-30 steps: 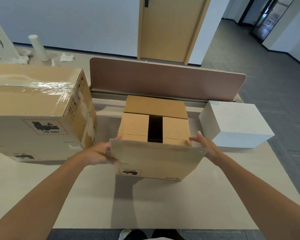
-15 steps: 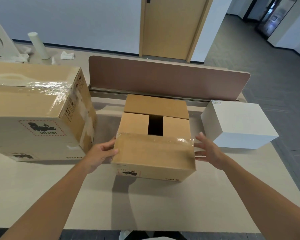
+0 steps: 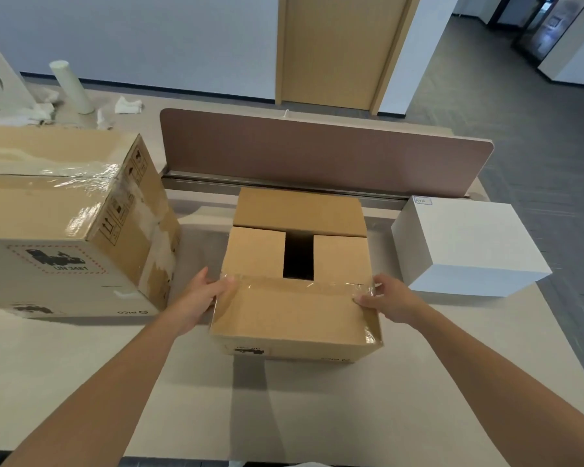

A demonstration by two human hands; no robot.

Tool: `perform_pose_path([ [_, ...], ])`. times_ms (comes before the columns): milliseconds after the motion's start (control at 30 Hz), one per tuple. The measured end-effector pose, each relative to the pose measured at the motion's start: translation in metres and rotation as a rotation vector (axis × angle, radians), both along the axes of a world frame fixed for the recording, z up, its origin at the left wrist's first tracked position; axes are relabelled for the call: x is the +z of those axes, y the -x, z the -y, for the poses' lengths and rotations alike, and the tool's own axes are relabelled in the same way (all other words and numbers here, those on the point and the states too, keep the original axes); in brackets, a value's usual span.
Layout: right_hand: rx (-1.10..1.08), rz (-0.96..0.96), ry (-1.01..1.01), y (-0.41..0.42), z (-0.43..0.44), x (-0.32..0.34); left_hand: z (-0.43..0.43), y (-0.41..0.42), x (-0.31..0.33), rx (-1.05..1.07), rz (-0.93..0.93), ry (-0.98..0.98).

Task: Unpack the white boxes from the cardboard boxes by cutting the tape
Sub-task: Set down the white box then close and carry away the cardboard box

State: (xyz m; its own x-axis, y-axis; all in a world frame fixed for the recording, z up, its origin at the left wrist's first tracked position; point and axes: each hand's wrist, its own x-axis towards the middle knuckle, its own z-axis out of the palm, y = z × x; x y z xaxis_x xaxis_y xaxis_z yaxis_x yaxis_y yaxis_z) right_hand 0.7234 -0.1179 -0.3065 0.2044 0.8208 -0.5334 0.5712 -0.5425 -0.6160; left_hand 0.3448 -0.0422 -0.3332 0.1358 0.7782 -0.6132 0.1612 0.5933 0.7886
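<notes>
Our left hand (image 3: 199,299) and right hand (image 3: 390,302) grip the near flap (image 3: 294,310) of the small cardboard box (image 3: 257,251), fingers (image 3: 364,300) curled over its edges.

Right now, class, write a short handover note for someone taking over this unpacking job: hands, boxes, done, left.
Left hand grips the near flap of the small cardboard box at its left end; right hand holds its right end.
One white box sits out on the table, right of it.
Done: small box's tape cut, flaps loose; inside too dark to see.
Left: the large cardboard box, at left, is still taped shut.
</notes>
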Motion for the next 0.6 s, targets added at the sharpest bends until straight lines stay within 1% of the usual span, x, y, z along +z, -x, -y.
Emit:
perform_pose_path([
  [67, 0.050, 0.011, 0.037, -0.006, -0.005, 0.007, -0.002, -0.015, 0.003, -0.064, -0.175, -0.074],
  [133, 0.119, 0.035, 0.123, -0.011, -0.012, 0.013, -0.003, -0.031, 0.000, -0.081, -0.287, -0.144],
  [167, 0.153, 0.063, 0.193, -0.014, -0.018, 0.015, -0.003, -0.037, -0.002, -0.062, -0.310, -0.169],
  [233, 0.235, 0.182, 0.303, -0.022, -0.033, 0.020, -0.001, -0.048, -0.004, -0.022, -0.296, -0.213],
  [267, 0.260, 0.259, 0.303, -0.028, -0.043, 0.021, 0.000, -0.051, -0.006, -0.010, -0.292, -0.237],
  [300, 0.253, 0.315, 0.260, -0.035, -0.057, 0.020, 0.001, -0.054, -0.005, 0.002, -0.292, -0.256],
  [333, 0.210, 0.321, 0.193, -0.042, -0.070, 0.021, 0.003, -0.055, -0.004, 0.015, -0.283, -0.270],
  [400, 0.082, 0.228, 0.038, -0.052, -0.098, 0.023, 0.004, -0.055, -0.005, 0.024, -0.276, -0.279],
  [467, -0.017, 0.148, -0.047, -0.053, -0.123, 0.027, 0.003, -0.055, -0.005, 0.021, -0.298, -0.276],
  [533, -0.121, 0.080, -0.048, -0.048, -0.145, 0.025, 0.002, -0.057, -0.004, 0.020, -0.328, -0.270],
  [600, -0.255, -0.082, 0.002, -0.042, -0.165, 0.021, 0.002, -0.058, -0.004, 0.017, -0.344, -0.273],
])
